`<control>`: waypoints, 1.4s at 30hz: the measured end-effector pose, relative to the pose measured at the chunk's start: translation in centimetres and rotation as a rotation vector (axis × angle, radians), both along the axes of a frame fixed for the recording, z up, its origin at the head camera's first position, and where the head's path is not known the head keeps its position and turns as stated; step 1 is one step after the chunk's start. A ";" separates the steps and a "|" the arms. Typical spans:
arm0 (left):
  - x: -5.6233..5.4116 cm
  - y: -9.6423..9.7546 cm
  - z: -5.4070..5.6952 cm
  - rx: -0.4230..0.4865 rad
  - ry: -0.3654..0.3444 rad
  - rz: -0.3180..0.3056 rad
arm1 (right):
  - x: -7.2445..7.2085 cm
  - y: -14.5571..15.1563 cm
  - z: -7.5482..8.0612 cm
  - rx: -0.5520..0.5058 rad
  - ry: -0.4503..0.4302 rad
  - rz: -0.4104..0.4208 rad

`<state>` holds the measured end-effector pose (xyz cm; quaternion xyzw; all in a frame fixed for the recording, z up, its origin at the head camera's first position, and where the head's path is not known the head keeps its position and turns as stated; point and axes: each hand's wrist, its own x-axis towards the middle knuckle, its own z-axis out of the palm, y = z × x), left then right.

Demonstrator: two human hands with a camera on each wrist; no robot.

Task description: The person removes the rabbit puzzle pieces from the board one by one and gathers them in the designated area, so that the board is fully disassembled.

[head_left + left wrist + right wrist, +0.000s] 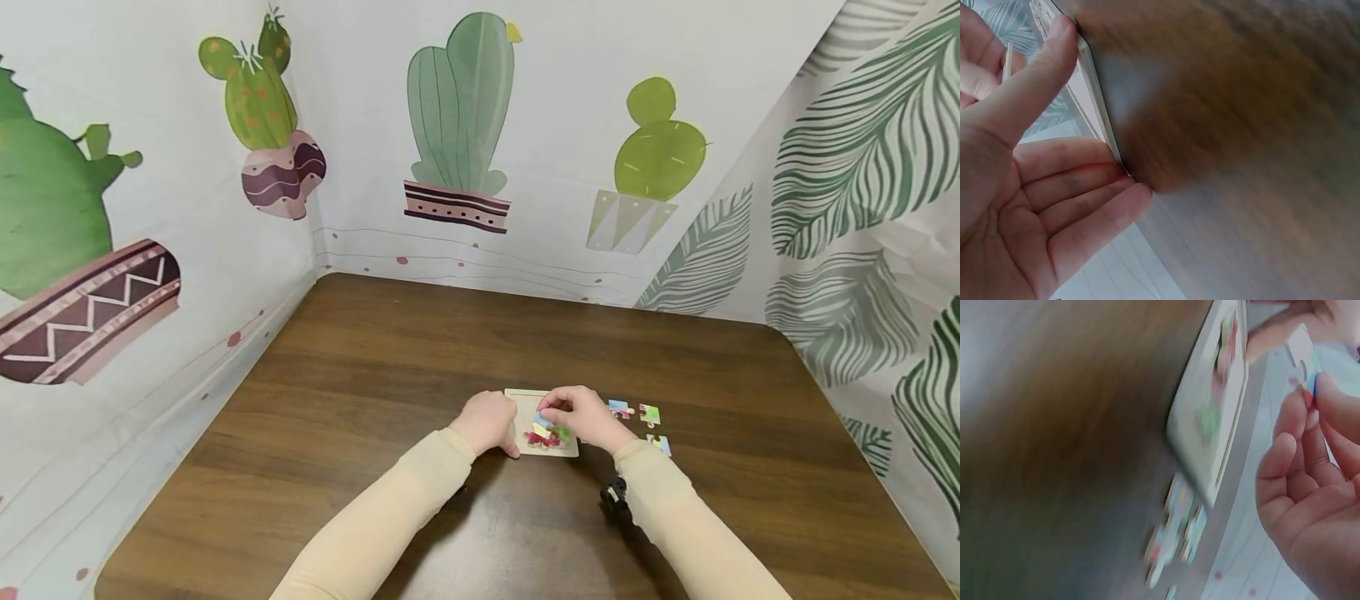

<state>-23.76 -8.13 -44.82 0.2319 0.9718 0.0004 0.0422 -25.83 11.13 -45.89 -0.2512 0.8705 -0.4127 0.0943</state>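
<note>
A light wooden puzzle tray (527, 403) lies on the brown table. My left hand (487, 421) holds its left side, the thumb at the near corner and the other fingers along the edge toward the far corner. Between thumb and fingertips, my right hand (588, 419) pinches a puzzle piece (1300, 349) above the tray; its pale back and a blue and red edge show in the right wrist view. Beneath that hand, colourful puzzle pieces (542, 438) in red and green lie in the near part of the tray, partly covered from the head view.
Right of the tray lie loose puzzle pieces: a blue and pink one (618, 407), a green one (649, 413) and a light blue one (660, 444). A cloth wall with printed cacti (461, 108) stands behind the table (375, 358).
</note>
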 end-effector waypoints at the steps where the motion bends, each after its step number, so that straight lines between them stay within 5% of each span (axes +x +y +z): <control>1: 0.0 0.0 0.0 0.001 0.000 -0.002 | 0.0 0.4 0.0 0.009 -0.009 -0.005; 14: 0.0 0.1 -0.1 0.004 -0.009 0.002 | 0.3 5.1 0.0 0.152 -0.074 0.054; 24: 0.0 0.2 -0.1 -0.003 -0.013 0.010 | 1.3 5.9 0.1 0.259 -0.010 0.156; 42: 0.0 0.2 -0.3 -0.003 0.006 0.000 | 2.0 5.8 -1.0 0.237 0.002 0.094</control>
